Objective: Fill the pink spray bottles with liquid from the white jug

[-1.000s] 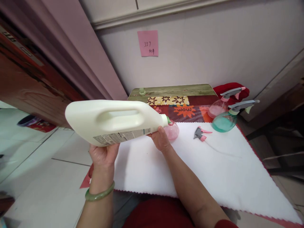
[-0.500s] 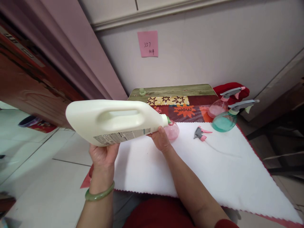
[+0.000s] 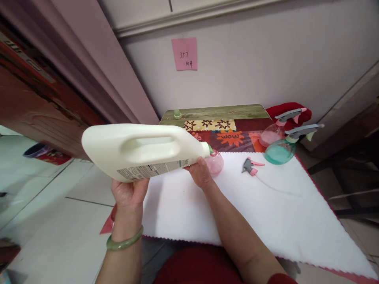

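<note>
A big cream-white detergent jug point(image 3: 118, 152) lies tipped on its side in the air, its green spout at the mouth of a pink spray bottle point(image 3: 215, 165) without its head. Under the jug's base, my left hand point(image 3: 129, 192) bears its weight, fingers mostly hidden behind it. My right hand point(image 3: 199, 172) is closed at the jug's neck, beside the pink bottle; some fingers are out of sight. To the right, a grey and pink spray head point(image 3: 250, 167) rests on the white cloth with its thin tube stretched out.
A teal spray bottle point(image 3: 280, 152) and another pink spray bottle point(image 3: 271, 134) stand at the table's back right. A pale green cap point(image 3: 177, 114) is on the patterned board point(image 3: 219, 113) at the back. The white cloth point(image 3: 183, 213) covers the table; a wall rises behind.
</note>
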Demonstrator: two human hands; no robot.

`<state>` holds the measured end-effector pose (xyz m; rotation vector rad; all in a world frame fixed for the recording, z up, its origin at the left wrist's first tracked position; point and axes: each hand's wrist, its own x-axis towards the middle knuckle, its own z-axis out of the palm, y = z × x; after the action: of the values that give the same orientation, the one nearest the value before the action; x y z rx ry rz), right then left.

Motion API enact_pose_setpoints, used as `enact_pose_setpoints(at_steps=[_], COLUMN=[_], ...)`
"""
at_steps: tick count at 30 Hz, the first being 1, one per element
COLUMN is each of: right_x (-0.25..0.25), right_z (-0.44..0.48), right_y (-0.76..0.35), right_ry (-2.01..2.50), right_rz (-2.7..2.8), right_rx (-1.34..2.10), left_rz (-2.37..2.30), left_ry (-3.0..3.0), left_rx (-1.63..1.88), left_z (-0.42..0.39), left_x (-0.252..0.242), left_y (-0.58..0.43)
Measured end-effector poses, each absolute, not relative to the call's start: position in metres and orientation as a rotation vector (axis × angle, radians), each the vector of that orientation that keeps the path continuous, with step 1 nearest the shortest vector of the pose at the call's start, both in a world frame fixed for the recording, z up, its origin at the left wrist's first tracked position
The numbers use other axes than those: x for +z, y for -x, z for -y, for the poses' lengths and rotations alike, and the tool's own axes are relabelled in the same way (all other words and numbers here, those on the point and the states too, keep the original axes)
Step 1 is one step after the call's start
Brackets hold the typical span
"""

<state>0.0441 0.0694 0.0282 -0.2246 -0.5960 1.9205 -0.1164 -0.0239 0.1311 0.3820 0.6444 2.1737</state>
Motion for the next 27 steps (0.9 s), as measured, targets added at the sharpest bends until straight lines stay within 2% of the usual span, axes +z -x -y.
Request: enact_pose_setpoints(at_steps=[27], right_x=[0.0302], right_z=[-0.0691], right_y=[-0.0447], right_ry=[0.229], right_rz=[0.596], right_rx=[1.919], left_rz=[-0.648], left_ry=[-0.378], left_rx=[2.175], left_z=[0.0243], left_x=[0.1314], left_y=[0.1156])
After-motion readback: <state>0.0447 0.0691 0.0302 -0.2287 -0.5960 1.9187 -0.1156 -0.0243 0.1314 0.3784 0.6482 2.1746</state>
